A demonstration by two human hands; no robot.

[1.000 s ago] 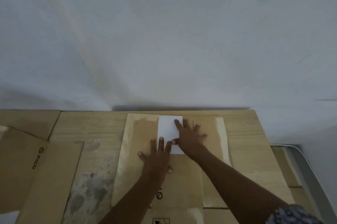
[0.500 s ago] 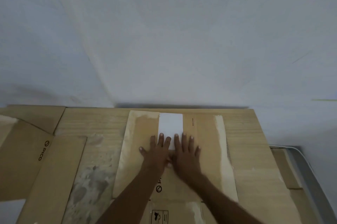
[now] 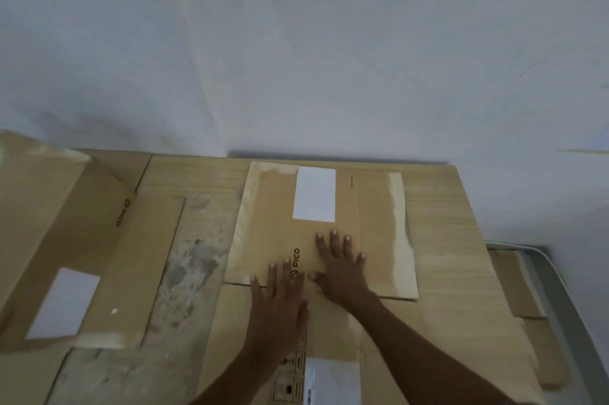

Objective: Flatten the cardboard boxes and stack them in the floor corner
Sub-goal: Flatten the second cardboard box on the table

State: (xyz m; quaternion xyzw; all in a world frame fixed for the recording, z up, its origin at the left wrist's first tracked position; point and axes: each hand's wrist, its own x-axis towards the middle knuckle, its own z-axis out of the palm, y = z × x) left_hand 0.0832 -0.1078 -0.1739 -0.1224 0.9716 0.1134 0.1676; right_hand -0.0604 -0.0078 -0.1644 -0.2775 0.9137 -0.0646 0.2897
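Head view showed the left hand [image 3: 280, 299] and right hand [image 3: 341, 268] pressed flat, fingers spread, gripping nothing. They lay side by side on the flattened box [image 3: 273, 223], which topped the cardboard stack [image 3: 454, 240] against the wall [image 3: 296, 42].

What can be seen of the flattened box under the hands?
The flattened box is brown cardboard, lying flat on larger cardboard sheets close to the wall. A white label sits near its far edge, "PICO" is printed near its near edge, and pale torn strips run down both sides. The right hand presses flat on it with fingers spread; the left hand lies across its near edge, partly on the panel below.
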